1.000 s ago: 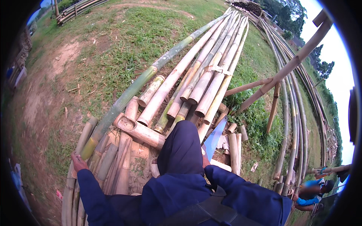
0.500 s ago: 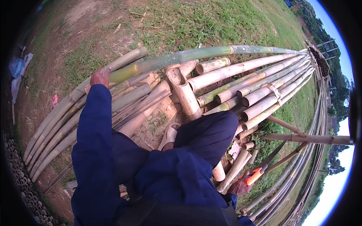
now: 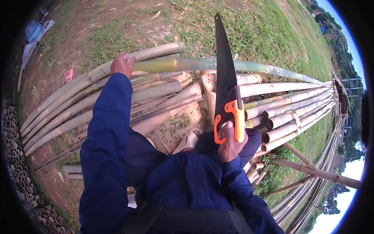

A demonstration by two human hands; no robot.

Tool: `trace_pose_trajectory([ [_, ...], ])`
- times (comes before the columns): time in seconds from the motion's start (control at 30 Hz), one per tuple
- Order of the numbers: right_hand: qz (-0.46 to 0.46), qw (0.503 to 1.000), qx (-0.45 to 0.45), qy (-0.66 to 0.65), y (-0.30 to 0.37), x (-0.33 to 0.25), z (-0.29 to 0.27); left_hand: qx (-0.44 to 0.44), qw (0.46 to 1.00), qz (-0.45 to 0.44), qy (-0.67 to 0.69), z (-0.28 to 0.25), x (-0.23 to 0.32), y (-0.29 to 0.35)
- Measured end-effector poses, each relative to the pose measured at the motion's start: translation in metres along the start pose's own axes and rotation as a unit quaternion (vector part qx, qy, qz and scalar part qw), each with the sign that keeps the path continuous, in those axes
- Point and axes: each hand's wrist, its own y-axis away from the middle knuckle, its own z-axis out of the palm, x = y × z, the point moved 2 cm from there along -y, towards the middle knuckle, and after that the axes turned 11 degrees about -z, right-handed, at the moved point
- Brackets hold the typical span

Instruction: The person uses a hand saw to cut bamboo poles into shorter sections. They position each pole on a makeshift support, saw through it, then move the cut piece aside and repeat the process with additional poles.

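My left hand [image 3: 124, 64] is closed round the left end of a long green bamboo pole [image 3: 196, 63], which runs across to the far right. In my right hand [image 3: 231, 145] is a hand saw [image 3: 224, 58], gripped by its orange and black handle. The saw stands upright with its dark blade tip pointing away from me. Its blade passes in front of the green pole in this view; whether they touch I cannot tell. Behind the blade, partly hidden, is a notched bamboo support [image 3: 209, 93] beneath the pole.
Several pale bamboo poles [image 3: 288, 112] lie stacked at the right, with more [image 3: 62, 105] at the left. A bamboo rail frame [image 3: 331, 176] stands at the right. Short cut bamboo pieces [image 3: 23, 171] are piled at the far left. Grass [image 3: 265, 31] spreads beyond.
My right hand has brought the saw from low at the right up to the middle, turning its blade upright. My left hand stays on the green pole; the whole view has shifted.
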Motion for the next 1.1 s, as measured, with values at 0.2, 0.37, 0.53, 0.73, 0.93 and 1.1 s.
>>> trace_pose_trajectory([
  [0.2,0.059,0.992,-0.107,-0.038,0.018,0.046,0.076,-0.039,0.994,0.081,-0.054,-0.010,0.020,0.013],
  [0.37,0.032,0.992,-0.124,0.016,0.036,0.060,0.096,-0.079,0.976,0.150,-0.134,-0.004,0.026,0.023],
  [0.53,0.013,0.992,-0.119,0.039,0.047,0.075,0.100,-0.161,0.952,0.152,-0.214,0.007,0.029,0.017],
  [0.73,0.083,0.988,-0.127,0.034,0.053,0.078,0.104,-0.143,0.948,0.211,-0.189,0.018,0.032,0.017],
  [0.93,0.022,0.989,-0.119,0.082,0.057,0.072,0.117,-0.128,0.949,0.235,-0.169,0.041,0.048,0.024],
  [1.1,0.060,0.987,-0.122,0.085,0.062,0.080,0.114,-0.136,0.943,0.237,-0.190,0.052,0.054,0.024],
])
